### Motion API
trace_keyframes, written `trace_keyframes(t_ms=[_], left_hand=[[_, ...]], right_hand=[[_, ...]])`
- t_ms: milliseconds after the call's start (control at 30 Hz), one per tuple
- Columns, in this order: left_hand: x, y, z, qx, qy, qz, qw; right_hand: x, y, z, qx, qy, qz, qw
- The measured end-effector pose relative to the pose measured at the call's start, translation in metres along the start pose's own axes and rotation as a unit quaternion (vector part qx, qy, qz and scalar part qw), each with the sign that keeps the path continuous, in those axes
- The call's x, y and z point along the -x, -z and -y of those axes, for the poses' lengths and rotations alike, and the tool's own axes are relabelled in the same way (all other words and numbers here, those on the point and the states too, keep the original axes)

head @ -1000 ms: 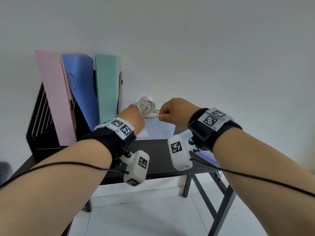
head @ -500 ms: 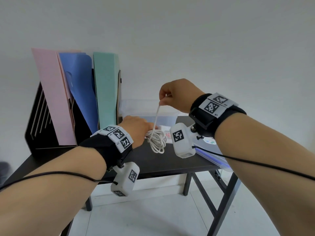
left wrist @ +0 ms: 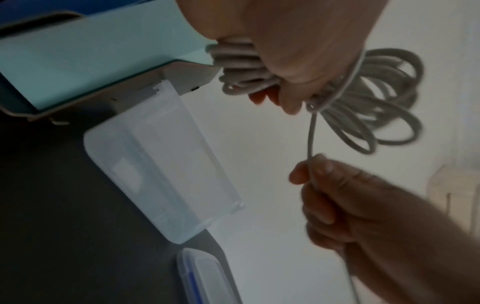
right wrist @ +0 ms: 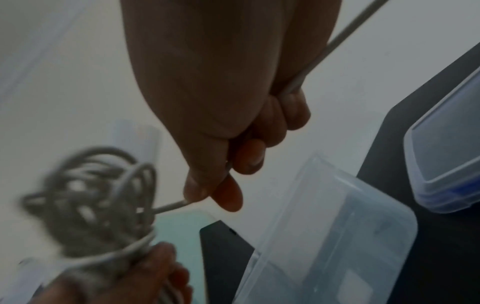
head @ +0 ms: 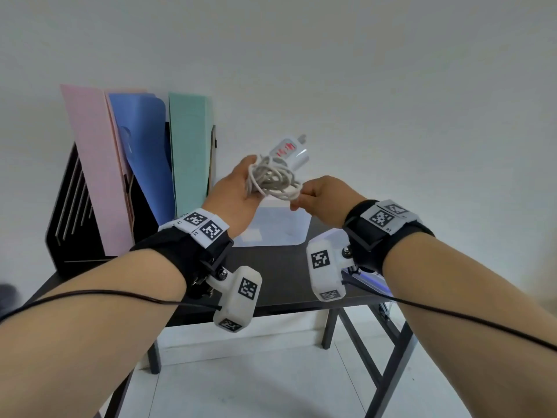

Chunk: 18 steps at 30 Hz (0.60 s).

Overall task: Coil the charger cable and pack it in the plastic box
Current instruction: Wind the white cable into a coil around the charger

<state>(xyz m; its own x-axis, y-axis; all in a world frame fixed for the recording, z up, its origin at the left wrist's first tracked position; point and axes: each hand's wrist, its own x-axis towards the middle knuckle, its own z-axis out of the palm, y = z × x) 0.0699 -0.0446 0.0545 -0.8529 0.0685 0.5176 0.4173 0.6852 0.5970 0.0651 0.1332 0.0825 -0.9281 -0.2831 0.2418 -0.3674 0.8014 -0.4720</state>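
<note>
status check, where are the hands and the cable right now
Left hand grips coiled cable, charger block on top. Right hand pinches the loose end. Plastic box open on table below, nothing blocking it.

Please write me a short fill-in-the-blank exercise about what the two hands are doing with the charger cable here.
1. The left hand grips the coiled bundle of the ____ cable.
2. The right hand pinches the cable's loose ____.
3. The clear plastic box rests on the black ____.
4. The folder nearest the box is ____.

Missing words: charger; end; table; green
</note>
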Motion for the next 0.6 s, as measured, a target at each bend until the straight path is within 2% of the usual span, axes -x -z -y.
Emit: trace_keyframes(t_ms=[67, 167, 267, 367, 467, 533, 600], left_hand=[[-0.006, -0.003, 0.008, -0.023, 0.048, -0.008, 0.999], [-0.009, -0.009, 0.017, -0.070, 0.118, 0.021, 0.990], [-0.010, -0.010, 0.020, -0.155, 0.135, 0.065, 0.976], [-0.008, -0.007, 0.017, -0.252, 0.116, 0.127, 0.952], [-0.005, -0.006, 0.010, -0.323, 0.064, 0.201, 0.923], [-0.001, -0.007, 0.005, -0.317, 0.013, 0.251, 0.914], [0.004, -0.006, 0.000, -0.289, -0.047, 0.269, 0.918]], right_hand=[[0.000, -0.004, 0.009, 0.044, 0.025, 0.025, 0.998], [0.001, -0.006, 0.024, 0.116, 0.066, 0.050, 0.990], [0.004, -0.003, 0.038, 0.187, 0.105, 0.061, 0.975], [0.003, 0.004, 0.047, 0.253, 0.122, 0.054, 0.958], [-0.001, 0.015, 0.050, 0.278, 0.134, 0.022, 0.951], [-0.003, 0.021, 0.047, 0.261, 0.132, 0.007, 0.956], [-0.004, 0.023, 0.040, 0.223, 0.125, 0.004, 0.967]])
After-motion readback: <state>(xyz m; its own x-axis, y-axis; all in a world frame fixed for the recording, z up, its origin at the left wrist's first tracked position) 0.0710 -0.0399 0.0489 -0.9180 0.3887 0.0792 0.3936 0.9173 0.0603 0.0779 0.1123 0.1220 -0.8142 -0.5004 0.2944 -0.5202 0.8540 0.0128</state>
